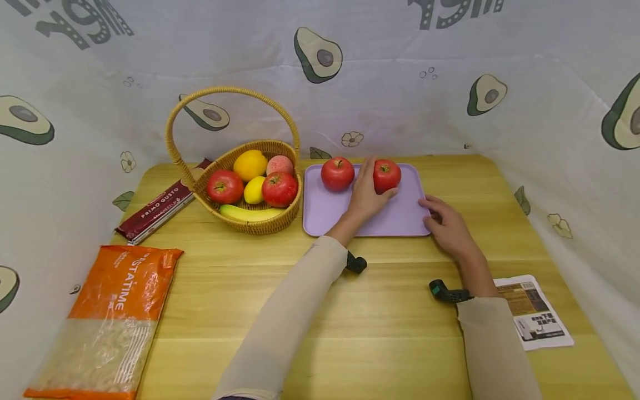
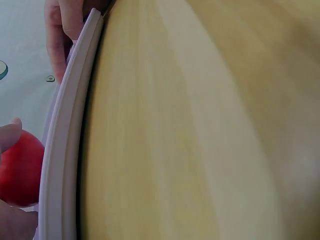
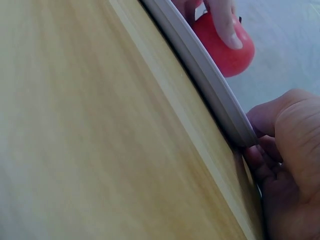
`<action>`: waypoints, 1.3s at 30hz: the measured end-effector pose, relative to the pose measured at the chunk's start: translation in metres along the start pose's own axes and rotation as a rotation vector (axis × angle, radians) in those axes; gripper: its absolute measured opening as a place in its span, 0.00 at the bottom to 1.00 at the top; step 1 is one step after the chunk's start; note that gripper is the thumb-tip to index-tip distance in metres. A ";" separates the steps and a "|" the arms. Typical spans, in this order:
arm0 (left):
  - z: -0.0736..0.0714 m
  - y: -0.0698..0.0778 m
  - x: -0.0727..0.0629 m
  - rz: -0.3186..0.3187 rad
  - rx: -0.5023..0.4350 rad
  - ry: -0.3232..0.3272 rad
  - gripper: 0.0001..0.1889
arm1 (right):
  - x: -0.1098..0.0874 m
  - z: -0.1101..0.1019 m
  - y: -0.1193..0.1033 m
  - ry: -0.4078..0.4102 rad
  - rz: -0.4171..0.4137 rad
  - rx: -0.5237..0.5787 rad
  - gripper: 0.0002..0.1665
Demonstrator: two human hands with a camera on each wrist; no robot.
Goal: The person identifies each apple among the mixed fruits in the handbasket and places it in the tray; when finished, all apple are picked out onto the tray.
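Observation:
A lavender tray [image 1: 400, 219] lies toward the back of the table, bearing two red apples. My left hand [image 1: 365, 197] grips the right-hand apple [image 1: 388, 175], thumb along its near side and fingers at its left. The other apple [image 1: 337, 174] sits just left of my fingers. At the tray's right edge, my right hand [image 1: 450, 230] pinches the rim near the front corner. The right wrist view shows that hand [image 3: 295, 145] at the tray corner [image 3: 240, 127], with the gripped apple [image 3: 227, 50] beyond the rim.
A wicker basket [image 1: 260, 226] of mixed fruit stands left of the tray. Behind it lies a dark red spaghetti pack [image 1: 162, 206]. An orange pasta bag [image 1: 107, 316] occupies the front left, and a white printed packet [image 1: 537, 314] lies by my right forearm. A patterned cloth hangs behind.

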State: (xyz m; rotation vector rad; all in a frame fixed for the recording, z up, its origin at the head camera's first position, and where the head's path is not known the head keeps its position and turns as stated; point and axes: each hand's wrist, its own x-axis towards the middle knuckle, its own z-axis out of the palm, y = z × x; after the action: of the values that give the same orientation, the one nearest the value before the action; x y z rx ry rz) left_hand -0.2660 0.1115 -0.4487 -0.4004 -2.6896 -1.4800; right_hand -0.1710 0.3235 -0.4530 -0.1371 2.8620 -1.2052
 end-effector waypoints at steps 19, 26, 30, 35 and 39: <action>-0.119 0.007 -0.072 0.171 -0.065 -0.132 0.43 | 0.002 0.001 0.001 0.000 0.014 -0.011 0.29; -0.171 -0.008 -0.090 0.174 0.059 -0.013 0.42 | 0.002 0.001 0.000 0.006 0.008 -0.011 0.28; -0.196 -0.019 -0.096 0.136 0.144 0.027 0.44 | 0.003 0.001 0.001 0.005 0.007 -0.006 0.28; -0.217 -0.033 -0.102 0.086 0.157 0.072 0.45 | 0.004 0.002 0.002 0.007 0.022 -0.005 0.28; -0.231 -0.040 -0.105 0.042 0.185 0.098 0.47 | 0.004 0.002 0.002 0.009 0.025 -0.005 0.28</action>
State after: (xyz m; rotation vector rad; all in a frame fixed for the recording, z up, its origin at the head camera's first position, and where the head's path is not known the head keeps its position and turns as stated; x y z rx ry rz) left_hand -0.1935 -0.1230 -0.3735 -0.3607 -2.6922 -1.1939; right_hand -0.1749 0.3232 -0.4561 -0.0953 2.8655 -1.1980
